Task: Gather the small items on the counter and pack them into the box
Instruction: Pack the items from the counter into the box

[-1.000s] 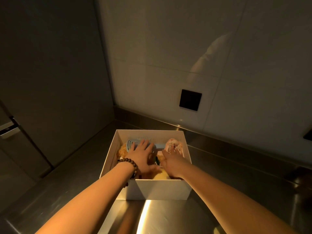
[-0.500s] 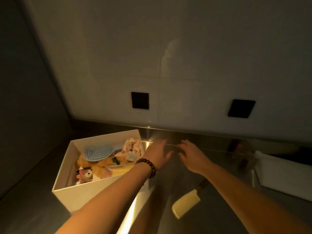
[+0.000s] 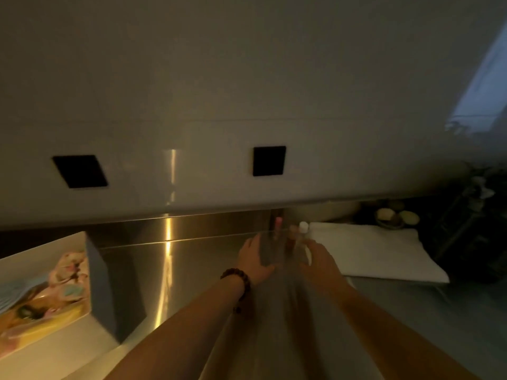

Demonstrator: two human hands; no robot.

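Both hands are shown reaching toward a cluster of small bottles standing by the back edge of the steel counter, just beside a folded white cloth; the left hand and right hand are spread, fingers relaxed, nothing yet gripped. The box, already partly filled, is seen well apart at the left. The bottles are judged light, rigid, smooth and easily toppled; a grasp around the bodies is advised
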